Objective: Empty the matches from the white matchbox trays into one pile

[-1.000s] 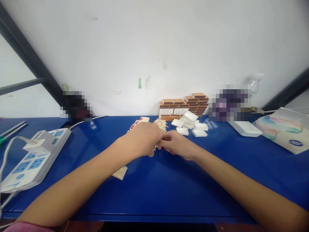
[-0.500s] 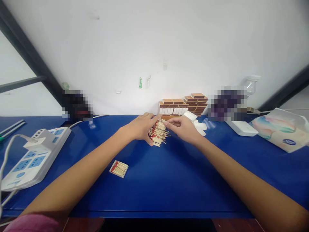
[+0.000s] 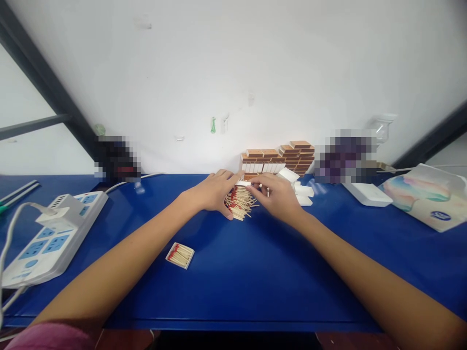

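A loose pile of red-tipped matches [image 3: 240,201] lies on the blue table [image 3: 255,272]. My left hand [image 3: 213,192] curls around the pile's left side, with the thumb at its near end and the fingers over its far end. My right hand [image 3: 279,194] is closed in a pinch on a small white matchbox tray [image 3: 242,183], held just over the far edge of the pile, where it meets my left fingertips. A tray filled with matches [image 3: 180,255] lies alone nearer to me on the left.
Several white trays [image 3: 301,192] lie right of my hands, and brown matchbox sleeves [image 3: 280,158] are stacked against the wall. A white power strip [image 3: 47,238] with a cable sits far left. A white box [image 3: 368,193] and a tissue pack [image 3: 426,194] are at the right.
Both hands moved away from me to the match pile, uncovering the filled tray at the near left. My right hand then took a white tray and brought it over the pile.
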`<control>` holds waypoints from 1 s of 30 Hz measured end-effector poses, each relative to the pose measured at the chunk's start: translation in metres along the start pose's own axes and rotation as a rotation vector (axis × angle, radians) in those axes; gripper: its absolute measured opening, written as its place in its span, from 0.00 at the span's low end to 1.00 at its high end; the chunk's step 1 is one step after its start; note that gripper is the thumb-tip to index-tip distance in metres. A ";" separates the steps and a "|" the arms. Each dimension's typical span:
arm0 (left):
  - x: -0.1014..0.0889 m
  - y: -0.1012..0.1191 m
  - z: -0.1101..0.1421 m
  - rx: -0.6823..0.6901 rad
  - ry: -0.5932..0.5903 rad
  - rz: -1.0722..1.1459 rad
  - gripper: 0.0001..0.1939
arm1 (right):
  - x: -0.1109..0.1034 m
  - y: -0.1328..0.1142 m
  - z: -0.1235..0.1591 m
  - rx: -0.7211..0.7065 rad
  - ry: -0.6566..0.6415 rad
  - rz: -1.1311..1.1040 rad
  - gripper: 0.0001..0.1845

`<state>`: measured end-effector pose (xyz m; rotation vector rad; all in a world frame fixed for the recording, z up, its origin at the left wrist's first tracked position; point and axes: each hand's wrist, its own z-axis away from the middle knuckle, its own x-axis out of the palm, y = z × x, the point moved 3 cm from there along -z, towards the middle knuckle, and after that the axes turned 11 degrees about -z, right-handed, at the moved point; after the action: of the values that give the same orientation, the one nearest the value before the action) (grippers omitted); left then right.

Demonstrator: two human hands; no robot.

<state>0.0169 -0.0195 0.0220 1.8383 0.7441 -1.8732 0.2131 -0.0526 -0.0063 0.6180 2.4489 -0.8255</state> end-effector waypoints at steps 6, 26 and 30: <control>0.000 -0.001 0.001 0.010 -0.002 0.020 0.66 | 0.005 0.000 0.003 -0.065 -0.004 0.040 0.11; -0.020 -0.016 0.006 -0.088 -0.015 -0.032 0.67 | -0.039 0.002 -0.007 0.056 0.182 0.159 0.13; -0.048 -0.027 0.020 -0.166 -0.186 -0.007 0.42 | -0.079 0.028 -0.011 0.287 0.404 0.251 0.15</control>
<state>-0.0134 -0.0144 0.0716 1.5384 0.8137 -1.8941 0.2874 -0.0460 0.0338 1.2787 2.5390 -1.0368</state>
